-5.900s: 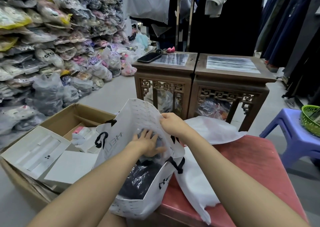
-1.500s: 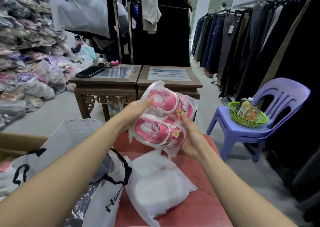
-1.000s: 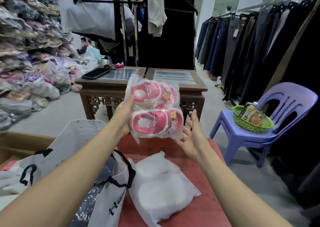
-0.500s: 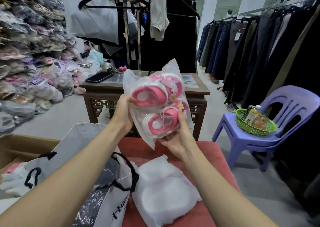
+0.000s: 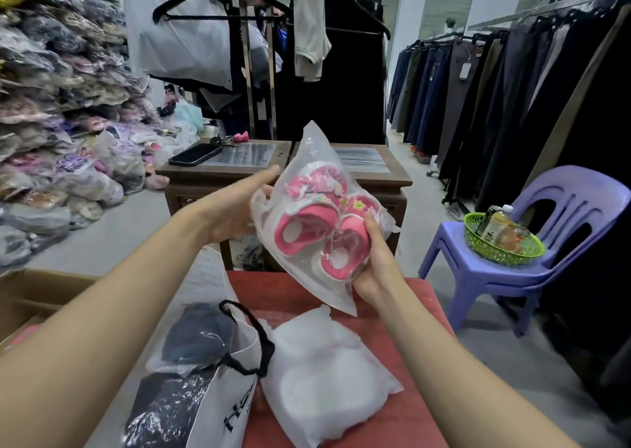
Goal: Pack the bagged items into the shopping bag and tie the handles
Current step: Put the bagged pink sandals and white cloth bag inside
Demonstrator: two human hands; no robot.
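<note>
Head view, in which we see the clear plastic packet of pink children's shoes [image 5: 317, 222] held in the air above the far edge of the red-topped table [image 5: 420, 311], its long axis nearly upright with the loose bag end pointing up. We judge the coming move to be a lowering toward us and to the left: the white shopping bag with black cord handles [image 5: 232, 413] stands at the table's near-left edge, its mouth open upward, directly beneath the left forearm, so the left hand is the nearer to it. Dark bagged goods [image 5: 198, 342] already lie inside. The left hand [image 5: 235, 208] is flat, fingers straight, its palm pressed against the packet's left side. The right hand [image 5: 375, 263] has fingers curled round the packet's lower right, thumb across the front. A white foam-padded packet in translucent film [image 5: 324, 372] lies on the table just beside the shopping bag, not yet packed.
</note>
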